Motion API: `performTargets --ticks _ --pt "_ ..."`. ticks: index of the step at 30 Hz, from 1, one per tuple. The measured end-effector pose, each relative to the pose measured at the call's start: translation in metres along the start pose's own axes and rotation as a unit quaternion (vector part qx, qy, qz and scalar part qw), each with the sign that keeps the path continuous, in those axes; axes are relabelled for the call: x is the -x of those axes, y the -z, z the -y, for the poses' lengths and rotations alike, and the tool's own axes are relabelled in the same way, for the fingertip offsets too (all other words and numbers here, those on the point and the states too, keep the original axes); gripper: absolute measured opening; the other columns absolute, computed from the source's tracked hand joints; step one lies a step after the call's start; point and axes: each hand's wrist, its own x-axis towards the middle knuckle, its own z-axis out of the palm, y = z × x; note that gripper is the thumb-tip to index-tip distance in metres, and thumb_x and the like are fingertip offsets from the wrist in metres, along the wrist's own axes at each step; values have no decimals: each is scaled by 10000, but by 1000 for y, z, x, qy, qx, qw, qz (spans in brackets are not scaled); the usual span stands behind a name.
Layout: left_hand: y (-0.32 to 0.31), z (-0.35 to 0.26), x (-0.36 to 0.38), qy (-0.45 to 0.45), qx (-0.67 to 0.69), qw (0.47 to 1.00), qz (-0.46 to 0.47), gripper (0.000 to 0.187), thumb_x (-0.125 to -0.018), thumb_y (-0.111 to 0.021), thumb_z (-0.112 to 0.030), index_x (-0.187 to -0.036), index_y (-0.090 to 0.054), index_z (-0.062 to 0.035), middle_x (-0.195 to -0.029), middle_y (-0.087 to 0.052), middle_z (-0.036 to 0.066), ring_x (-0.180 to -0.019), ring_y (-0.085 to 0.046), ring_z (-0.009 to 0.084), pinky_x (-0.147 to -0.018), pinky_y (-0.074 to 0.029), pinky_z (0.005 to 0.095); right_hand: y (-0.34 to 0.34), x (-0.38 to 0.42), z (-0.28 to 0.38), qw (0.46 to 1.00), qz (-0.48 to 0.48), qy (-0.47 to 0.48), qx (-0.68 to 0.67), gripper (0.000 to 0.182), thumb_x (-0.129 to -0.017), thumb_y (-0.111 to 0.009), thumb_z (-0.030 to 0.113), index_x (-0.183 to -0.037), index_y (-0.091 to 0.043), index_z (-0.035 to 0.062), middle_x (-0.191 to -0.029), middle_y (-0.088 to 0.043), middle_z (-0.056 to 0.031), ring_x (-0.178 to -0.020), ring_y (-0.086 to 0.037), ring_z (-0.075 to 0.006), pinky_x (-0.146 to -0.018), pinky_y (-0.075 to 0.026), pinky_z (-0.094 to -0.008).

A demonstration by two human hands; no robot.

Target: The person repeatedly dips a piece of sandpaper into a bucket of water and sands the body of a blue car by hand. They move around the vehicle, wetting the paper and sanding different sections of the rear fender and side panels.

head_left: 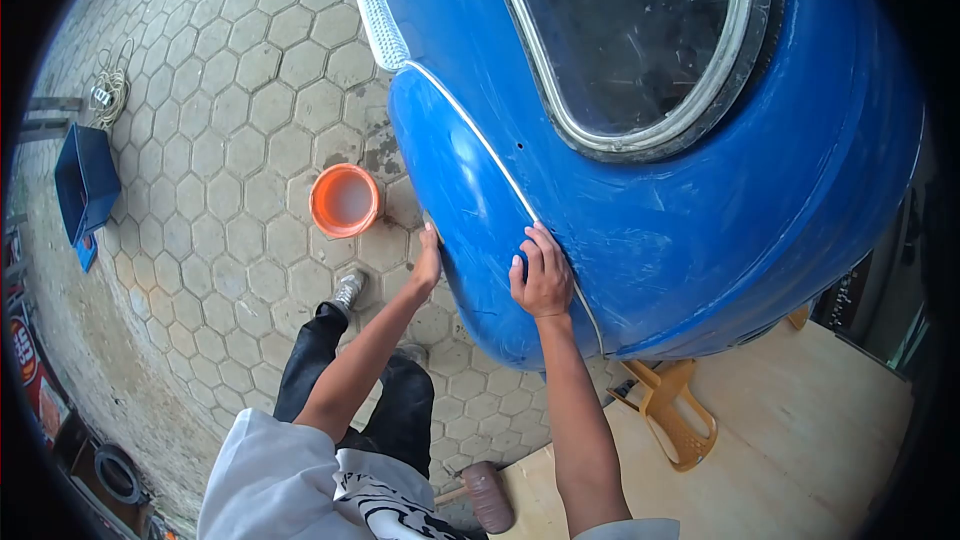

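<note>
A glossy blue car body [640,230] with a rounded fender [450,170] fills the upper right, its paint scuffed in pale patches. A thin white beading strip [480,135] runs along the seam between fender and body. My right hand [545,275] rests on the fender beside this seam, fingers bent a little and spread; whatever lies under the palm is hidden. At the fender's outer edge is my left hand [428,258], thumb side up. Most of its fingers are out of sight, so I cannot make out its grip.
An orange bucket [345,201] with cloudy water stands on hexagonal paving [240,240] left of the fender. A dark blue crate [88,183] and coiled cable [110,95] lie farther left. Plywood [780,430] with a tan plastic piece [672,410] is at lower right.
</note>
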Motion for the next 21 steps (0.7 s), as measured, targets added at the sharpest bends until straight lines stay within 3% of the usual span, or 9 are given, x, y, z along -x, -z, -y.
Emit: performTargets --ticks 3,4,6,8,10,11,13,16,21 --pt "9 7 -8 -33 -4 999 22 781 -1041 -111 -591 -1534 -283 -11 -1533 -382 195 -1422 -359 305 -1188 -267 413 1 -1 1 1000 -4 1 9 147 -883 -581 133 -1007 -598 54 -1243 -589 -120 -1208 -589 -325 -973 -515 -429" --pt "31 18 -63 55 -8 998 34 859 -1012 -105 -643 -1524 -278 25 -1519 -370 261 -1424 -348 358 -1189 -255 420 2 -2 0 1000 -2 2 10 147 -883 -581 133 -1006 -598 54 -1241 -590 -121 -1205 -590 -327 -972 -515 -431" --pt "41 10 -99 106 -26 994 21 898 -1002 -122 -667 -1469 -337 69 -1417 -445 294 -1315 -433 369 -1114 -328 420 2 -1 1 1000 -2 -3 10 147 -881 -583 133 -1004 -599 53 -1236 -594 -123 -1199 -593 -330 -971 -516 -434" --pt "34 3 -85 23 -61 997 -37 832 -1037 -166 -612 -1380 -464 85 -1239 -619 230 -1091 -624 289 -964 -495 405 4 1 1 1000 -5 4 6 150 -880 -585 135 -1005 -599 52 -1229 -599 -125 -1196 -594 -335 -970 -514 -434" --pt "14 8 -18 -21 -23 1000 3 817 -1037 -203 -616 -1417 -422 73 -1319 -574 201 -1193 -557 264 -1014 -447 401 1 -2 0 1000 -17 10 1 158 -877 -587 138 -1009 -600 52 -1218 -605 -134 -1188 -596 -348 -964 -513 -434" --pt "13 53 -4 78 -122 989 -23 921 -959 -156 -736 -1397 -343 52 -1315 -524 387 -1283 -488 489 -1087 -366 490 3 0 0 1000 -17 6 3 159 -875 -588 137 -1009 -601 52 -1219 -604 -136 -1186 -596 -351 -963 -512 -435" --pt "-9 17 86 93 -203 974 -43 772 -983 -242 -683 -1353 -369 -17 -1186 -585 395 -1171 -541 544 -1028 -402 529 4 -2 3 1000 -18 6 2 161 -872 -589 134 -1009 -602 52 -1220 -603 -140 -1182 -596 -356 -961 -509 -438" --pt "-1 36 132 42 -356 931 -63 500 -976 -528 -429 -1264 -444 -30 -1079 -648 337 -1047 -612 501 -909 -478 527 4 -2 4 999 -32 16 -6 179 -858 -595 127 -1020 -593 51 -1227 -598 -142 -1201 -576 -354 -978 -493 -443" --pt "53 34 209 20 -318 940 -120 391 -927 -643 -277 -1178 -522 -4 -996 -684 283 -955 -668 431 -826 -511 468 4 2 7 998 -53 29 -9 181 -852 -595 125 -1013 -575 44 -1240 -588 -147 -1219 -555 -359 -1003 -471 -450"
